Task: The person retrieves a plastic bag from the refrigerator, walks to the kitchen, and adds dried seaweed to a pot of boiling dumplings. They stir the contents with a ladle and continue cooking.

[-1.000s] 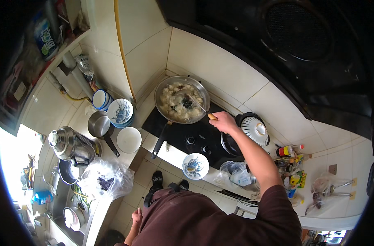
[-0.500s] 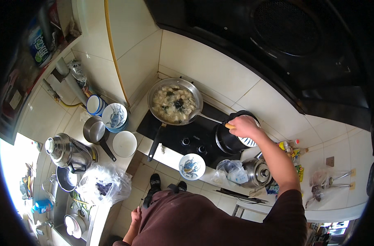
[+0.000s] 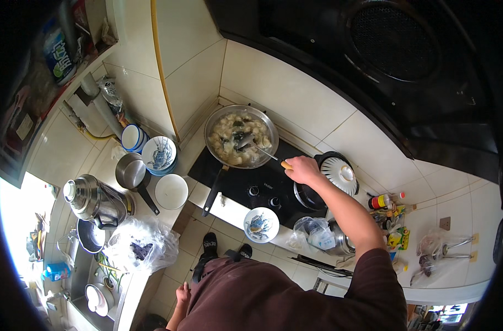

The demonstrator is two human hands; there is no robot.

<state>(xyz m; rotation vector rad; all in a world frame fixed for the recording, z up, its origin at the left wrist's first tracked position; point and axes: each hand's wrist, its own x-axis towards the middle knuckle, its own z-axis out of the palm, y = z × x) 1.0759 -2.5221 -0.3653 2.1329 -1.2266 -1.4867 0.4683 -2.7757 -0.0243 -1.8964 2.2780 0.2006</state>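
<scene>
We cannot see the fingertips of the right hand (image 3: 303, 170) clearly, because its back is toward us, but the fingers are wrapped closely around the pale, wood-coloured handle of a ladle (image 3: 264, 152). The ladle's bowl is partly sunk in the food, so we can make out only some of its grey metal. The left hand (image 3: 183, 292) hangs low beside the brown shirt (image 3: 262, 292), its fingers loosely curled; it is too small for us to tell whether it holds anything. The shirt hides part of that arm, and the lower edge cuts off the rest. On the right, the forearm covers part of a dark pot (image 3: 309, 196) and of a silver pot (image 3: 341, 243), which a clear plastic bag (image 3: 317, 231) also overlaps. Glare washes out the window (image 3: 17, 215) on the left.

The ladle slants down to the left from the hand, its thin shaft crossing the rim of a wide silver pan (image 3: 271, 126). The pan sits at the far left of the black stove (image 3: 237, 185), its dark handle pointing toward us. Inside, pale lumps (image 3: 260, 131) crowd a cloudy broth, with dark green pieces (image 3: 238, 135) near the ladle's bowl; we cannot tell exactly what the lumps are. A patterned bowl (image 3: 261, 225) stands at the stove's near edge, well apart from both hands.
</scene>
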